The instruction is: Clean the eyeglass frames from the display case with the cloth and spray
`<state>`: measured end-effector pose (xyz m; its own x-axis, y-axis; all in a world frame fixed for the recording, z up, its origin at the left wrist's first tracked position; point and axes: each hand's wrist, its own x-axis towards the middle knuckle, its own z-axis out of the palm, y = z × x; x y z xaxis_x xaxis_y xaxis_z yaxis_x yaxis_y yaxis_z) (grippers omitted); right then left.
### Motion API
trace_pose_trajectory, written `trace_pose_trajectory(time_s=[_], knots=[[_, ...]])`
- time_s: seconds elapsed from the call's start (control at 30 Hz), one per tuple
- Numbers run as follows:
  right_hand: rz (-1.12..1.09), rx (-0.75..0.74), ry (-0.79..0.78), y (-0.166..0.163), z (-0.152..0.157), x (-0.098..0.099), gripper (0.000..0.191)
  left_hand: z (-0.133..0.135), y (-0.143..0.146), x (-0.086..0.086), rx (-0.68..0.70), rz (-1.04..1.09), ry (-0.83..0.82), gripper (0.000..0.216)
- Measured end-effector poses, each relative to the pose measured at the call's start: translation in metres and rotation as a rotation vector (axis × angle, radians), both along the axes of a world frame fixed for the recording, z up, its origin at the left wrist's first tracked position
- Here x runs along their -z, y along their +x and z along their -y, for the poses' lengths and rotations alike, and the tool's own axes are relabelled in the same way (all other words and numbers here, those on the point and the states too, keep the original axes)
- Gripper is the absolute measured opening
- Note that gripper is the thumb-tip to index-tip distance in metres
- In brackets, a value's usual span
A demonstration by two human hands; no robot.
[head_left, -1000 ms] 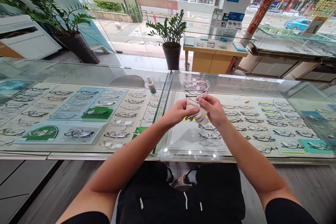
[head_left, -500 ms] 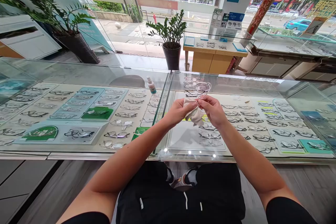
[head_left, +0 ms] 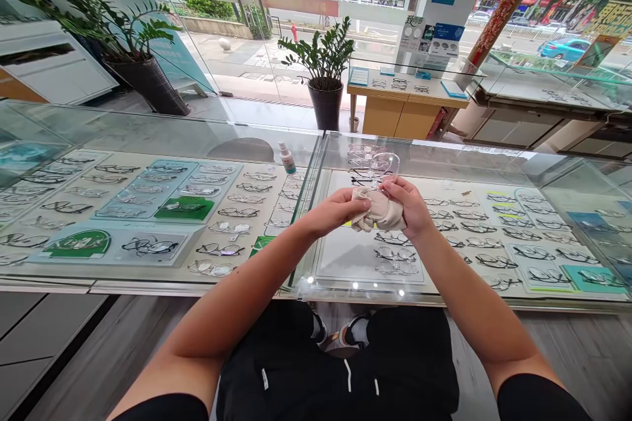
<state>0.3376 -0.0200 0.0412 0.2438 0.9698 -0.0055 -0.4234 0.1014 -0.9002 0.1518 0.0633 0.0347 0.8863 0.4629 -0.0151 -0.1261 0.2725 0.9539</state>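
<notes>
Above the glass counter, my left hand (head_left: 342, 208) is closed on a cream cloth (head_left: 388, 212), thumb on top. The cloth bunches between both hands and hides part of what they hold. My right hand (head_left: 409, 202) pinches a pair of clear-framed eyeglasses (head_left: 395, 163); one rounded clear part sticks up beyond the fingers. The cloth covers the rest of the glasses. Under the glass, rows of eyeglass frames (head_left: 395, 254) lie below my hands.
A small white spray bottle (head_left: 287, 159) stands left of my hands. Glass display cases (head_left: 316, 223) with many frames stretch to both sides. Beyond them are a potted plant (head_left: 326, 102) and a wooden display table (head_left: 395, 115) by the window.
The cloth has spread out rightward and now covers more between my hands. My right hand has shifted slightly right. The glasses stay raised in front of the hands.
</notes>
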Motion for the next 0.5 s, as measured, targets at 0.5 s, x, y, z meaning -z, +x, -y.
trace_pose_trajectory(time_s=[0.5], knots=[[-0.077,-0.052,-0.026,-0.003,0.0,0.004,0.042,0.011,0.003,-0.008,-0.07,0.017,0.122,0.051]])
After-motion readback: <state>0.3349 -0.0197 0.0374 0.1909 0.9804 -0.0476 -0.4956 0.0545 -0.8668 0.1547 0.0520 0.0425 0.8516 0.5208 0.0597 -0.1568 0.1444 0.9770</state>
